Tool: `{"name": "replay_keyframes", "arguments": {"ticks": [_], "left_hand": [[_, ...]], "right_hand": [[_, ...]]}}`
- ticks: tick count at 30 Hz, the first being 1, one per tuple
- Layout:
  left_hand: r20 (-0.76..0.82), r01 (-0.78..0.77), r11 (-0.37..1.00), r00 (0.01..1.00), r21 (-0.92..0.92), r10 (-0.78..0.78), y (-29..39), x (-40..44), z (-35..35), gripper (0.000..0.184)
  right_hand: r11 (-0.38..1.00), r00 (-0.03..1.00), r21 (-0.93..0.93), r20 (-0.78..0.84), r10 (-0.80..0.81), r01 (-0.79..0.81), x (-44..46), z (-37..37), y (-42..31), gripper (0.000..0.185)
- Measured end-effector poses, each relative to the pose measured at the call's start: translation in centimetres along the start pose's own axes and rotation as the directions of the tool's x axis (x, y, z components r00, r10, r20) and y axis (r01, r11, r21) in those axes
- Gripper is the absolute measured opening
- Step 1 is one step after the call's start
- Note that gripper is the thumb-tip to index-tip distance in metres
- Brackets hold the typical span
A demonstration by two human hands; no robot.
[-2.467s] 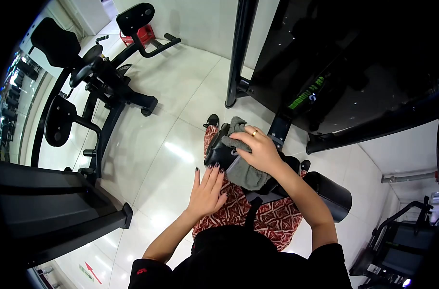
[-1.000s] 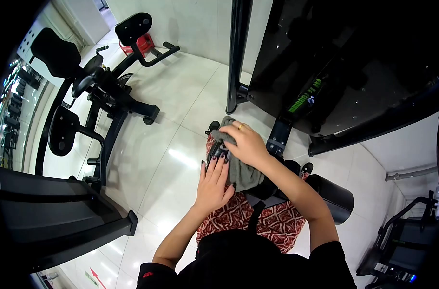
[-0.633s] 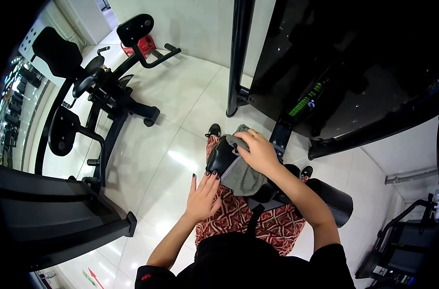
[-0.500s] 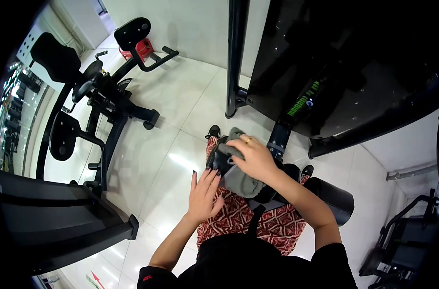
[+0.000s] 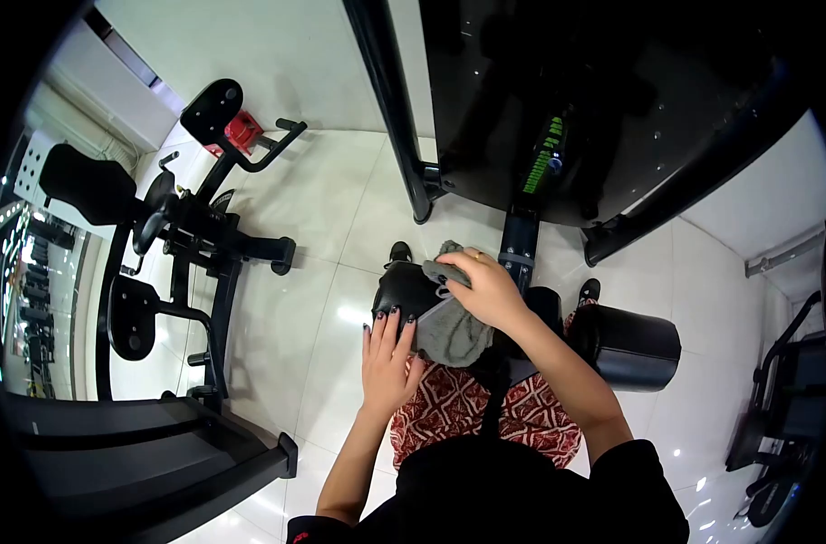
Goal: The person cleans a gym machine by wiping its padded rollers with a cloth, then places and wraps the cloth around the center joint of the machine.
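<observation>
Across the black pad (image 5: 402, 286): left hand (image 5: 386, 370), open, fingertips down; right hand (image 5: 491, 292), set apart, gripping grey cloth (image 5: 453, 335).

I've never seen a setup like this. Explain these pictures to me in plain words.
There is no robot here: these are a person's own bare hands, seen by a camera worn on the head, looking forward and down. That is why the black sleeves and red-patterned trousers show at the bottom. The right hand holds a bunched grey cloth, which lies partly over a black padded cushion. The left hand is spread, its fingertips at the cushion's near edge. A black roller pad sits to the right. Beyond, at left, a seated exercise machine stands on pale floor tiles.
</observation>
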State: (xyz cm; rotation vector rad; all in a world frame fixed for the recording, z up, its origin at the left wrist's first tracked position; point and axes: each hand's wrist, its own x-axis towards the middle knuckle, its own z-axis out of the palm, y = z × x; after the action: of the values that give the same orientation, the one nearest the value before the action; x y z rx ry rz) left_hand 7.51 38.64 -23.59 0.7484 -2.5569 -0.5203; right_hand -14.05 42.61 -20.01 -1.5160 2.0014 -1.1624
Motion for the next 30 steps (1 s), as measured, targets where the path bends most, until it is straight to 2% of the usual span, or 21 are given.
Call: {"name": "replay_keyframes", "arguments": {"ticks": [3, 7, 8, 9, 11, 13, 15, 16, 19, 23, 24, 25, 27, 28, 30], "left_hand": [[0.014, 0.038, 0.996, 0.999, 0.08, -0.039, 0.9, 0.3, -0.5, 0.055], [-0.063, 0.047, 0.999, 0.997, -0.008, -0.047, 2.6, 1.8, -1.0, 0.045], [-0.068, 0.034, 0.999, 0.997, -0.024, -0.035, 3.0, 2.4, -1.0, 0.037], [-0.048, 0.015, 1.0, 0.999, -0.018, -0.016, 3.4, 2.8, -1.0, 0.037], [-0.052, -0.041, 0.996, 0.998, -0.079, 0.037, 4.5, 3.6, -0.7, 0.032], [-0.036, -0.078, 0.994, 0.997, -0.081, 0.075, 5.1, 4.4, -0.2, 0.029], [-0.033, -0.08, 0.995, 0.996, -0.062, 0.078, 5.4, 5.1, 0.0, 0.03], [-0.019, -0.075, 0.996, 0.997, -0.043, 0.074, 5.4, 5.4, 0.1, 0.03], [0.024, -0.031, 0.999, 0.999, -0.029, 0.031, 5.9, 6.1, 0.5, 0.037], [0.119, -0.076, 0.997, 0.99, 0.028, 0.073, 7.1, 7.1, 1.2, 0.046], [0.157, -0.088, 0.992, 0.985, 0.086, 0.074, 7.1, 7.2, 1.5, 0.049], [0.162, -0.092, 0.991, 0.984, 0.093, 0.077, 7.1, 7.2, 1.7, 0.049], [0.268, -0.104, 0.959, 0.963, 0.262, 0.031, 7.3, 7.2, 2.0, 0.051], [0.297, -0.092, 0.957, 0.955, 0.276, 0.006, 7.4, 7.1, 1.9, 0.053], [0.308, -0.081, 0.955, 0.951, 0.286, -0.012, 7.7, 6.2, 1.2, 0.054]], "right_hand": [[0.999, 0.999, -0.04, -0.045, 0.023, -0.025, -2.0, -1.2, 0.8, 0.031], [0.994, 0.984, -0.033, -0.147, 0.102, -0.108, -4.8, -3.1, 1.3, 0.033], [0.992, 0.974, -0.026, -0.193, 0.117, -0.124, -5.8, -3.3, 1.7, 0.034], [0.987, 0.964, -0.008, -0.213, 0.157, -0.162, -6.8, -3.3, 2.1, 0.035], [0.96, 0.91, 0.169, -0.318, 0.267, -0.223, -9.2, -2.5, 3.0, 0.036], [0.919, 0.843, 0.253, -0.378, 0.382, -0.303, -11.5, -0.8, 3.4, 0.042], [0.903, 0.801, 0.261, -0.422, 0.424, -0.341, -13.1, -0.5, 1.7, 0.047], [0.902, 0.78, 0.328, -0.47, 0.413, -0.28, -13.6, 0.0, 1.4, 0.049], [0.882, 0.776, 0.36, -0.444, 0.449, -0.304, -14.6, 0.8, -0.2, 0.059], [0.814, 0.8, 0.495, -0.33, 0.501, -0.306, -15.3, 2.0, -2.0, 0.075], [0.842, 0.825, 0.468, -0.339, 0.451, -0.268, -15.4, 2.3, -2.1, 0.079], [0.839, 0.823, 0.475, -0.341, 0.454, -0.266, -15.4, 2.5, -1.9, 0.079], [0.826, 0.83, 0.485, -0.305, 0.468, -0.288, -15.5, 2.7, -1.6, 0.076], [0.824, 0.831, 0.49, -0.304, 0.467, -0.284, -15.5, 2.5, -1.4, 0.076], [0.727, 0.82, 0.573, -0.158, 0.55, -0.378, -15.5, 1.8, -0.9, 0.075]]}}
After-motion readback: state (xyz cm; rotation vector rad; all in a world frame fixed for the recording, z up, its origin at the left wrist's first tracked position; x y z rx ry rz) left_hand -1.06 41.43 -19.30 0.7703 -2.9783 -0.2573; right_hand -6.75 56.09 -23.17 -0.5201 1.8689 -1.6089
